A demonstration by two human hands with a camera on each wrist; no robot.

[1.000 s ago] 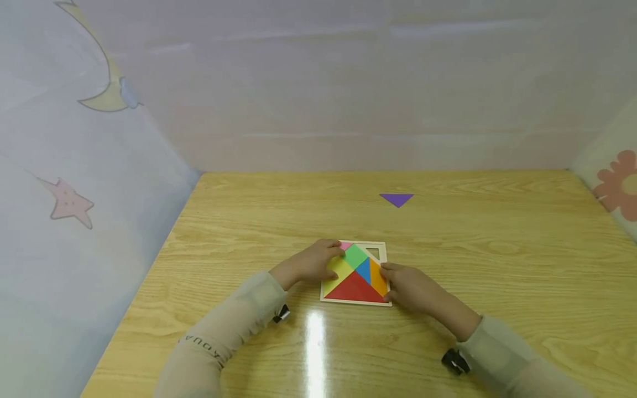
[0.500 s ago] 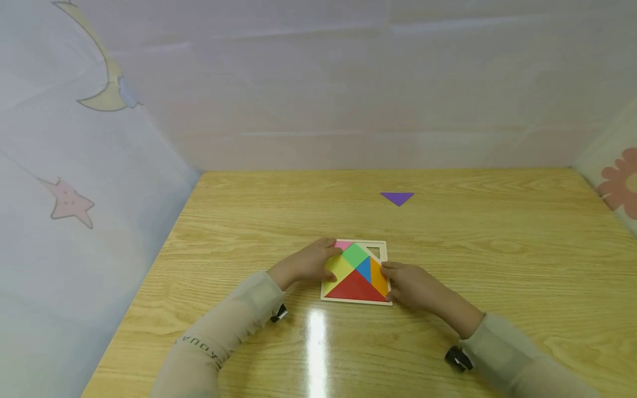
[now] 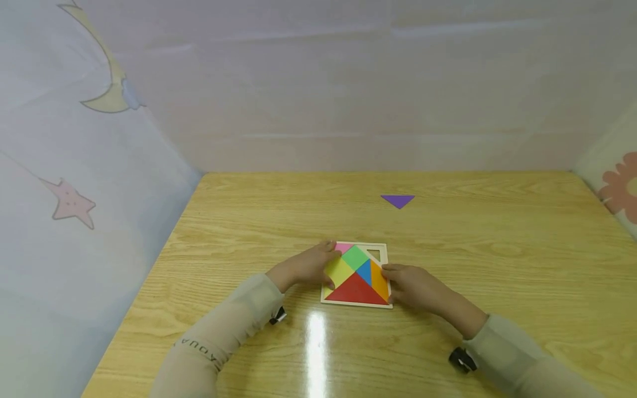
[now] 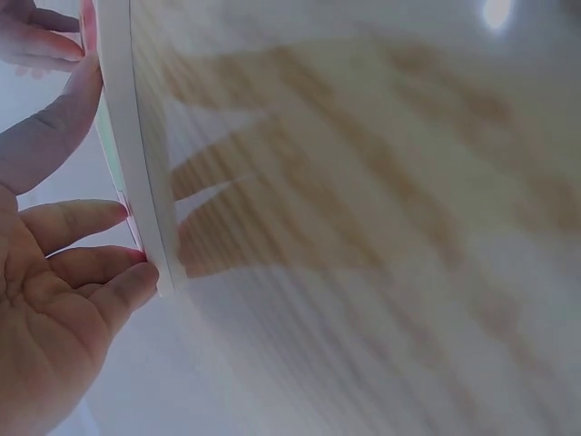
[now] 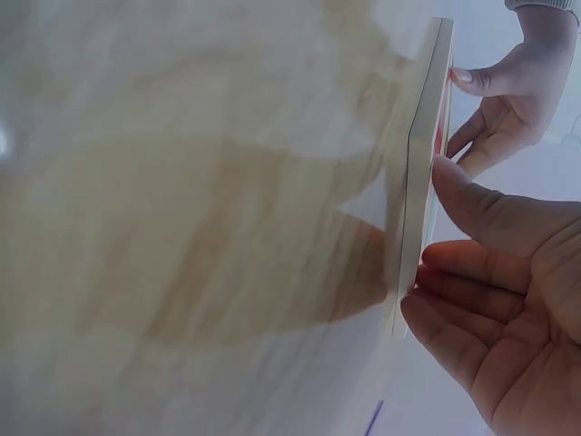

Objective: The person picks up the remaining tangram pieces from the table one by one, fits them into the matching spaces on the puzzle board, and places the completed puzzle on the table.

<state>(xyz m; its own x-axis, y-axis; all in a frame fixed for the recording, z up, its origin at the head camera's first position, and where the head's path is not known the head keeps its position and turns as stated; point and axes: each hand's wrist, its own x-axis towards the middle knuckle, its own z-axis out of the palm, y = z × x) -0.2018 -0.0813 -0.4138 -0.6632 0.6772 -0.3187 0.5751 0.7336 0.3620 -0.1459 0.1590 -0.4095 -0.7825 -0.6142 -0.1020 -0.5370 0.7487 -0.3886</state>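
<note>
A pale wooden tangram tray (image 3: 357, 304) lies on the table. In it sit a red triangle (image 3: 357, 290), a yellow triangle (image 3: 339, 272), a green square (image 3: 355, 257), a blue triangle (image 3: 365, 271), an orange piece (image 3: 380, 281) and a partly covered pink one (image 3: 344, 247). Bare tray with a triangular cutout shows at its far right corner. My left hand (image 3: 308, 266) rests spread fingertips on the tray's left side. At the right edge, my right hand (image 3: 415, 287) touches the tray with thumb and fingertips, as the right wrist view shows along the rim (image 5: 418, 191).
A purple triangle (image 3: 398, 201) lies beyond the tray, toward the back of the wooden table (image 3: 239, 221). Pale fabric walls (image 3: 348, 83) stand behind the table and at both sides. A glare streak (image 3: 316, 354) crosses the near surface.
My left fingertips have shifted slightly left, uncovering more of the pink piece, and the left thumb has slid a little nearer. The tray and purple triangle stay in place.
</note>
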